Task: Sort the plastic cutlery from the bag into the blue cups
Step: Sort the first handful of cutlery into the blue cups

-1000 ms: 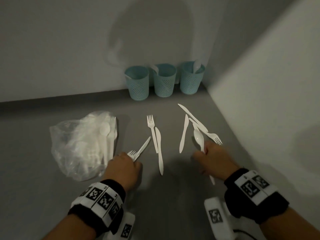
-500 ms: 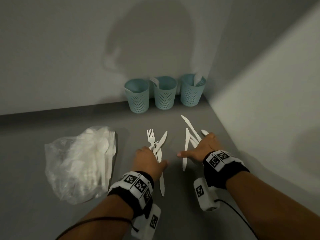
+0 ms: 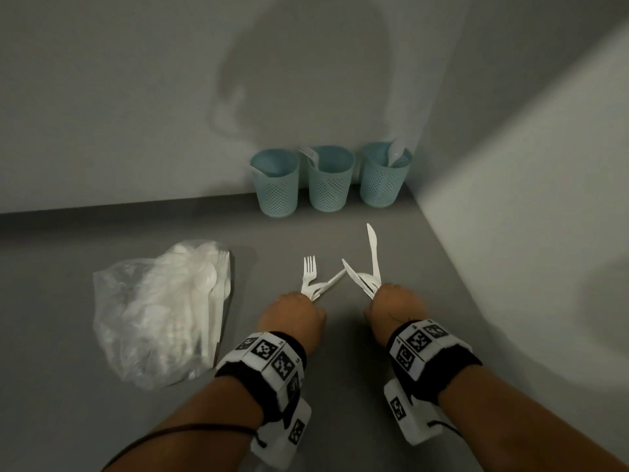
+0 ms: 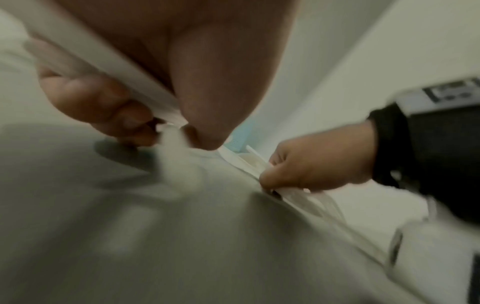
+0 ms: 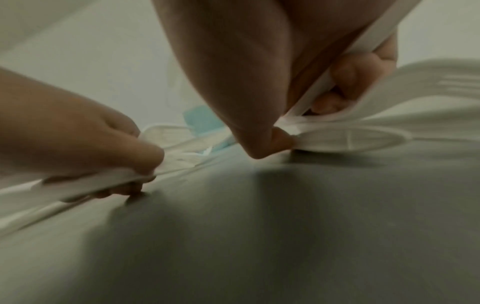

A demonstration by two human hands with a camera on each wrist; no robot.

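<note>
Three blue perforated cups stand in a row against the back wall; the middle one holds a fork, the right one a spoon. My left hand grips a bunch of white cutlery, with a fork and a knife fanning out from it. My right hand grips a second bunch of knives and a spoon. Both hands sit low over the grey floor. In the right wrist view a spoon bowl rests under the right hand's fingers. The left wrist view is blurred.
A clear plastic bag with more white cutlery lies on the floor to the left of my hands. A white wall rises close on the right and another behind the cups.
Loose forks, knives and a spoon that lay spread on the floor are now gathered into both hands. The hands have drawn back towards me and closed round the bunches.
</note>
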